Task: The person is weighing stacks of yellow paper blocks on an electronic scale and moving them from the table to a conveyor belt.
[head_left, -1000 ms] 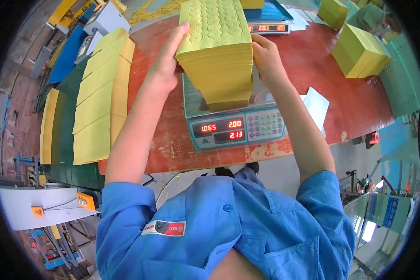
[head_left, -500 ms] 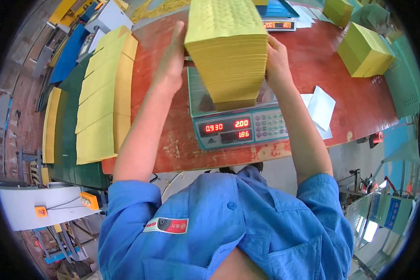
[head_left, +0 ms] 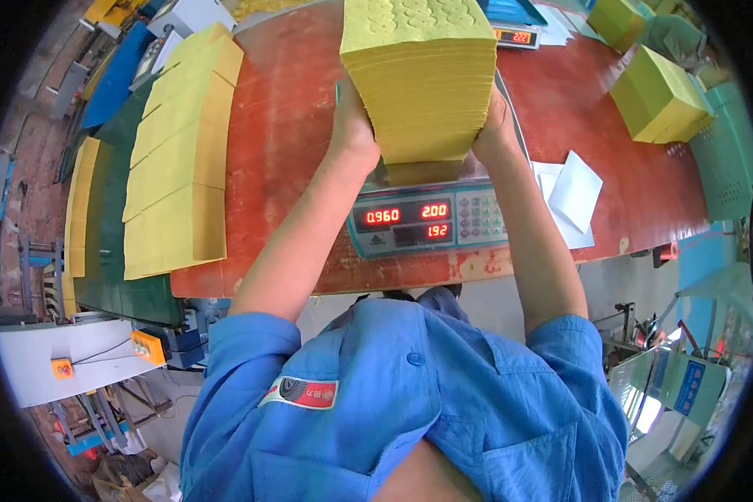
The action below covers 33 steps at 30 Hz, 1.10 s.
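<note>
Now that left hand (head_left: 356, 125) and right hand (head_left: 496, 127) sit lower, gripping the tall yellow paper stack (head_left: 422, 96) by its sides, the teal-framed electronic scale (head_left: 427, 226) shows a changed, seemingly unsettled reading.

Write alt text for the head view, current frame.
A person's left hand and right hand hold the sides of a tall stack of yellow sheets on a digital scale. The scale stands on a worn red table, with more yellow stacks to the left and upper right.
</note>
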Motion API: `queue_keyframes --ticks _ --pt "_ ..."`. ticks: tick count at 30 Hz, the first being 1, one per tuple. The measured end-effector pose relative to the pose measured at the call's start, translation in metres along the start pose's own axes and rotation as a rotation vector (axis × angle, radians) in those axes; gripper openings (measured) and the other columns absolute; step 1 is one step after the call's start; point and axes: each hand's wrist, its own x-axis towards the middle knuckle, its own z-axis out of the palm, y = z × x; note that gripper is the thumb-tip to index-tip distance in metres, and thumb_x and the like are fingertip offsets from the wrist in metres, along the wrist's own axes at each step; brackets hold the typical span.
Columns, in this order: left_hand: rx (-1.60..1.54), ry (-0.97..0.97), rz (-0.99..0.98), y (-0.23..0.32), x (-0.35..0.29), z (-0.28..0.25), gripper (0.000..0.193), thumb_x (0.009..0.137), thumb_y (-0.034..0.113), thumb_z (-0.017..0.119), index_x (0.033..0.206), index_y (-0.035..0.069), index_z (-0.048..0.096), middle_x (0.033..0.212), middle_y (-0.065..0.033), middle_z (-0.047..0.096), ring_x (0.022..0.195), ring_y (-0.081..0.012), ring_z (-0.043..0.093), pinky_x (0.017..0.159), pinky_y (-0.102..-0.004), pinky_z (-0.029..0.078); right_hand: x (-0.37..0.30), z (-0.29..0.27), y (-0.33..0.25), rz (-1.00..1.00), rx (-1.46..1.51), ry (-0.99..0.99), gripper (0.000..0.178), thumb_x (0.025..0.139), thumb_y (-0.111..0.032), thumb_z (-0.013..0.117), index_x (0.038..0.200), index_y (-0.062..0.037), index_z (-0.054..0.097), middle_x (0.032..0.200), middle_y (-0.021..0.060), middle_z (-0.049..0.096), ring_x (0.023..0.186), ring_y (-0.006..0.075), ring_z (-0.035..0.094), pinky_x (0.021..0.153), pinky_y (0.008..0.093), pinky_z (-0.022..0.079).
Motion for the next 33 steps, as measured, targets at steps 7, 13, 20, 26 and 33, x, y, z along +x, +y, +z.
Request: queue_keyframes --ticks 7,13,20,26,33 --pt "-0.133 0.251 0.074 0.017 -0.083 -0.037 0.087 0.097 0.067 0.025 0.150 -0.002 0.029 0.157 -0.0167 0.028 0.148 -0.0253 0.018 0.120 -0.0441 0.007 -0.064 -0.034 0.002 -0.180 -0.060 0.181 0.064 0.105 -0.049 0.027 0.144 -0.0005 0.042 0.147 0.0154 0.044 0.139 0.0282 0.037 0.112 0.0412 0.030" --pt "-0.165 0.346 0.064 0.025 -0.134 -0.013 0.076 0.101 0.056 0.027 0.142 -0.007 0.038 0.146 -0.0230 0.042 0.140 -0.0297 0.036 0.115 -0.0458 0.028 -0.126 -0.023 -0.010 -0.150 0.073 0.218 0.062 0.105 -0.047 0.026 0.143 -0.0012 0.043 0.147 0.0150 0.044 0.140 0.0274 0.035 0.114 0.0435 0.026" --pt "-0.051 0.368 0.094 0.031 -0.141 -0.014 0.070 0.102 0.053 0.029 0.139 -0.006 0.042 0.141 -0.0226 0.047 0.133 -0.0283 0.042 0.109 -0.0439 0.035 -0.147 -0.027 -0.013 -0.181 0.102 0.182 0.056 0.106 -0.041 0.029 0.140 -0.0006 0.046 0.143 0.0155 0.048 0.136 0.0285 0.041 0.110 0.0423 0.031" --pt "-0.035 0.353 0.062 0.027 -0.151 -0.008 0.068 0.102 0.052 0.030 0.137 -0.005 0.044 0.139 -0.0222 0.048 0.132 -0.0281 0.044 0.108 -0.0440 0.035 -0.163 -0.027 -0.013 -0.156 0.156 0.206 0.049 0.105 -0.034 0.033 0.136 0.0002 0.051 0.136 0.0148 0.055 0.130 0.0273 0.049 0.105 0.0405 0.037" --pt "-0.021 0.348 0.048 0.023 -0.135 -0.015 0.067 0.102 0.052 0.031 0.135 -0.005 0.046 0.138 -0.0216 0.049 0.130 -0.0278 0.045 0.107 -0.0437 0.036 -0.154 -0.032 -0.008 -0.136 0.181 0.213 0.046 0.105 -0.032 0.036 0.131 0.0007 0.054 0.131 0.0143 0.059 0.123 0.0258 0.054 0.102 0.0398 0.040"
